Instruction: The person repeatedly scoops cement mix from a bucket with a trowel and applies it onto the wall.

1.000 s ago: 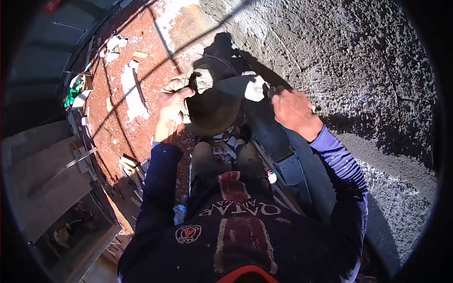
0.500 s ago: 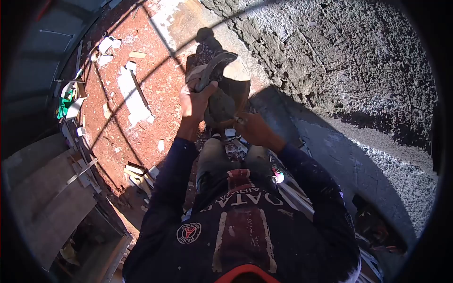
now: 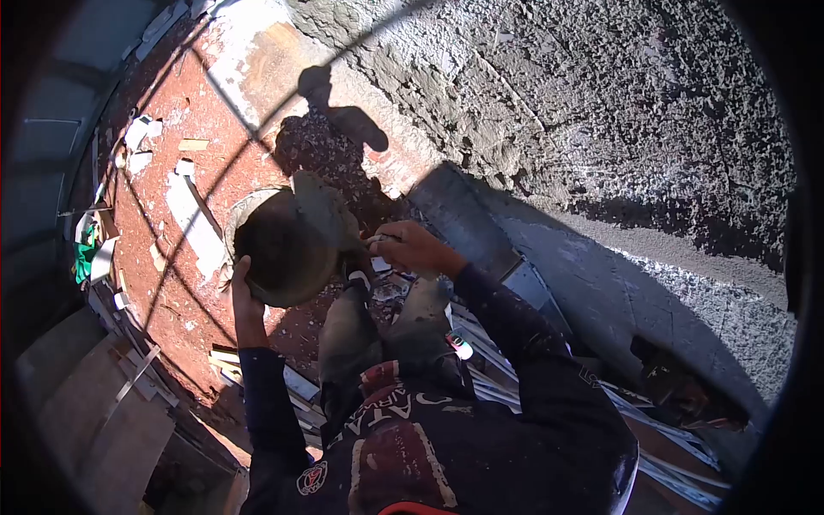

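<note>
My left hand (image 3: 247,294) grips the near left rim of a round, mortar-crusted bucket (image 3: 287,249), whose dark inside faces me. In my right hand (image 3: 410,247), the fingers are wrapped round the handle of a trowel (image 3: 328,210). The trowel's grey blade lies over the right side of the bucket's rim. Shade hides how much mortar is inside the bucket.
A rough mortared wall (image 3: 618,112) rises on the right, with a grey board (image 3: 468,219) at its foot. Red ground (image 3: 184,300) on the left bears a white plank (image 3: 193,219) and wood scraps. Long metal strips (image 3: 489,378) lie beside my legs.
The bucket has moved left and lower in view, tilting its opening toward me. My right hand and the trowel have shifted left from near the wall, while the view has swung right.
</note>
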`<state>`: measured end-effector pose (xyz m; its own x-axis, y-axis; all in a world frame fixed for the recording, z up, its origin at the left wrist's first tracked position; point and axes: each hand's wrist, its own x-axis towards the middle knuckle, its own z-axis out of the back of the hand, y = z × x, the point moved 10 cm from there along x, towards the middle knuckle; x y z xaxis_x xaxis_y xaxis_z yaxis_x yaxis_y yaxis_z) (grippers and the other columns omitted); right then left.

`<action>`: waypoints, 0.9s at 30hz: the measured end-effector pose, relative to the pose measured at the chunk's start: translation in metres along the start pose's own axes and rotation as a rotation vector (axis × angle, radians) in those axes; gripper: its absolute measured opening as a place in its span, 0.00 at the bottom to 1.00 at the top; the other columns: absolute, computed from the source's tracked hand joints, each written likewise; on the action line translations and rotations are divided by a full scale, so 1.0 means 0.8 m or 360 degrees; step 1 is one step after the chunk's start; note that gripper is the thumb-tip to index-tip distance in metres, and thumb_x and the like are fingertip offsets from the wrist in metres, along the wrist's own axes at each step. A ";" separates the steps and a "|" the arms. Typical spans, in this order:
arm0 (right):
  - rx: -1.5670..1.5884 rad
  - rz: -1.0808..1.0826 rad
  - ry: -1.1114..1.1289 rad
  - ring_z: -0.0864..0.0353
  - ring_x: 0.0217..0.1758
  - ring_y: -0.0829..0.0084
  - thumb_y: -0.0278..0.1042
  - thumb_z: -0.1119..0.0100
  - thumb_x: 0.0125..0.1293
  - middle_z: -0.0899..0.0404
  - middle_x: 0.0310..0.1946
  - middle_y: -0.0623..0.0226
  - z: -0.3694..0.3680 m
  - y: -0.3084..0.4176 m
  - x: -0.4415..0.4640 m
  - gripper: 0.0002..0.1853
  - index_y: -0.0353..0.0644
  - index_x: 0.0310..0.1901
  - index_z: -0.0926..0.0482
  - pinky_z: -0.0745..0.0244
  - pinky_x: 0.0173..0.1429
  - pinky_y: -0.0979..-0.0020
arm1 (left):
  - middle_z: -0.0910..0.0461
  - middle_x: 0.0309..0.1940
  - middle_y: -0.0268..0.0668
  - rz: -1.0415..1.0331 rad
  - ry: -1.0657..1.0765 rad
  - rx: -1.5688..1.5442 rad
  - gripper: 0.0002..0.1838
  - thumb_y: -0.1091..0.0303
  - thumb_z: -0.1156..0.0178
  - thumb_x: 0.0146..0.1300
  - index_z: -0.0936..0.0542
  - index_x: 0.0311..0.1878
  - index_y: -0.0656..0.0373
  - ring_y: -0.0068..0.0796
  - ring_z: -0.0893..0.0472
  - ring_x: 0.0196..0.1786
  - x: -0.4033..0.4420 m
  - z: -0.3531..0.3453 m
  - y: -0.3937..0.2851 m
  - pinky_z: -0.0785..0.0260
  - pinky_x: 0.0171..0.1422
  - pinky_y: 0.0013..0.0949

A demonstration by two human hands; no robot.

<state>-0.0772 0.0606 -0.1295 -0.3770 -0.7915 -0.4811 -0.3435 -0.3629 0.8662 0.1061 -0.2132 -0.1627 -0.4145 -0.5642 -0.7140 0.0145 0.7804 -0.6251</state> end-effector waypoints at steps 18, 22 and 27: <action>-0.2603 0.0295 -0.0221 0.21 0.26 0.66 0.35 0.45 0.64 0.23 0.23 0.59 0.163 0.139 -0.187 0.10 0.39 0.42 0.21 0.27 0.30 0.66 | 0.18 0.31 0.35 -0.0837 0.0207 0.0462 0.08 0.81 0.33 0.53 0.20 0.35 0.62 0.25 0.19 0.34 -0.128 -0.119 0.091 0.26 0.43 0.28; -0.3267 0.1655 -0.0778 0.18 0.36 0.64 0.33 0.46 0.62 0.21 0.28 0.59 0.080 0.117 -0.177 0.10 0.39 0.42 0.22 0.25 0.32 0.65 | 0.22 0.23 0.30 -0.1056 0.0464 0.1445 0.05 0.78 0.35 0.46 0.23 0.21 0.62 0.19 0.25 0.27 -0.176 -0.300 0.070 0.33 0.34 0.25; -0.2006 0.0186 -0.0261 0.16 0.33 0.45 0.35 0.46 0.62 0.18 0.29 0.46 0.082 0.042 -0.120 0.14 0.35 0.46 0.25 0.23 0.40 0.49 | 0.29 0.17 0.24 -0.1113 0.1034 0.1443 0.04 0.76 0.37 0.45 0.22 0.20 0.62 0.14 0.32 0.24 -0.176 -0.382 0.079 0.40 0.28 0.24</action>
<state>-0.1095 0.1566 -0.0628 -0.4819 -0.8130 -0.3269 0.7153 -0.5805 0.3891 -0.1125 -0.0023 -0.0057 -0.9389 -0.3426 -0.0337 0.1158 -0.2221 -0.9681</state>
